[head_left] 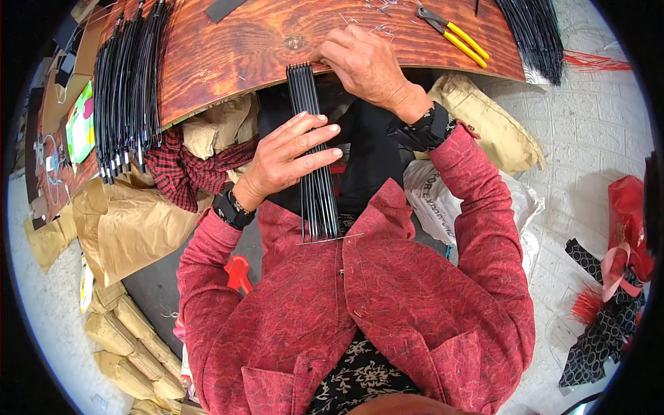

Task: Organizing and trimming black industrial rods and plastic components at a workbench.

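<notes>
A flat row of thin black rods [309, 117] runs from the edge of the wooden board [235, 48] down toward my chest, threaded on a thin metal wire [332, 239] at the near end. My left hand [287, 158] lies across the middle of the rods, fingers stretched flat over them. My right hand [363, 63] presses down at the board's edge, right beside the rods' far ends, with its fingers curled.
A large bundle of black rods [128, 83] lies on the board at left, another bundle [536, 34] at top right. Yellow-handled pliers [453, 33] rest on the board. Brown paper bags [131, 221], a red plaid cloth [187, 169] and a white sack [443, 200] lie below.
</notes>
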Demonstrator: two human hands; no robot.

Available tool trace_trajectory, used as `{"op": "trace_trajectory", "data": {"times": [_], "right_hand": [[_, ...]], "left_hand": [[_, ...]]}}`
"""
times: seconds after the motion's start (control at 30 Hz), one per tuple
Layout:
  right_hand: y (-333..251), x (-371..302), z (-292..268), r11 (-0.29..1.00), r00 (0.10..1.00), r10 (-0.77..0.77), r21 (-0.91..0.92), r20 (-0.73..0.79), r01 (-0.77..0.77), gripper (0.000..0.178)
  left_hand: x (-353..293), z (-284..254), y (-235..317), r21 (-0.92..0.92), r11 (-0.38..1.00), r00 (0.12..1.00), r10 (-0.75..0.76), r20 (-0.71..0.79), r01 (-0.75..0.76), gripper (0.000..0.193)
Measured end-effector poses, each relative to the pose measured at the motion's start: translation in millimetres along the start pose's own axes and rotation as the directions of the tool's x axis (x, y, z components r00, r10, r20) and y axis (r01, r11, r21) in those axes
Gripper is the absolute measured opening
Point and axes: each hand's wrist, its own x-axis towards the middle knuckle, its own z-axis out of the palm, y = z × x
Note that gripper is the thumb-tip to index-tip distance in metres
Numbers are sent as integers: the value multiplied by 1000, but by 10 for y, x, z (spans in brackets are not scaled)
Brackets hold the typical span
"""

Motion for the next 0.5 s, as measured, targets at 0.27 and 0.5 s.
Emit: {"op": "trace_trajectory", "data": {"times": [0.27, 0.5], "right_hand": [[-150, 7, -39, 999, 1000, -28, -23, 7, 28, 35], [-164, -11, 29, 997, 999, -42, -70, 18, 44, 38]], "left_hand": [[8, -10, 12, -12, 1000, 1000, -3, -19, 3, 25], [26, 3, 27, -15, 1000, 999, -18, -30, 17, 26]]}}
